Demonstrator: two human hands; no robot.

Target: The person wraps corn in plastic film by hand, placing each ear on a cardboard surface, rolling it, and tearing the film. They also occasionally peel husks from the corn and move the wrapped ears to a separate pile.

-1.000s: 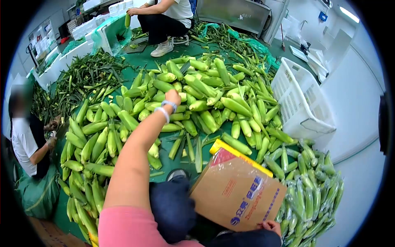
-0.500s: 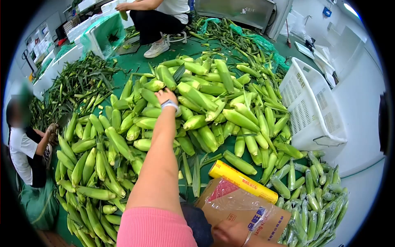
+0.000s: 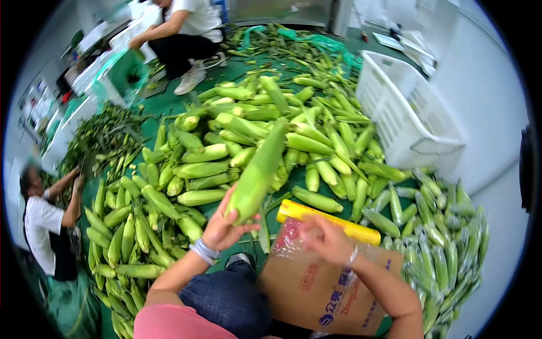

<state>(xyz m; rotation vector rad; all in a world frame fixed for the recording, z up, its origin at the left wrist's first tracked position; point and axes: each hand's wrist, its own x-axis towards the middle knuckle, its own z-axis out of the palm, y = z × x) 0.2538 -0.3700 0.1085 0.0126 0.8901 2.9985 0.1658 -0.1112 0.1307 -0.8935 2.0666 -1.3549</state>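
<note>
An ear of corn (image 3: 259,172) in its green husk stands tilted in my left hand (image 3: 223,230), whose fingers wrap round its lower end. Just right of it, my right hand (image 3: 327,242) is over the near side of a yellow roll of cling film (image 3: 361,230); motion smears its fingers. Below that hand a cardboard box (image 3: 299,291) with printed lettering lies in front of me, and a piece of clear film (image 3: 287,237) shows on its far edge. A big heap of unwrapped corn (image 3: 203,169) spreads beyond both hands.
Film-wrapped ears (image 3: 437,254) pile up on the right. Behind them stands a white plastic crate (image 3: 389,101). Stripped husks (image 3: 104,133) lie at the left and back. One person (image 3: 186,34) crouches at the back; another person (image 3: 48,231) sits at the left.
My left hand has come back from the heap with an ear of corn. My right hand has risen from the box's near side to the roll. The view has shifted.
</note>
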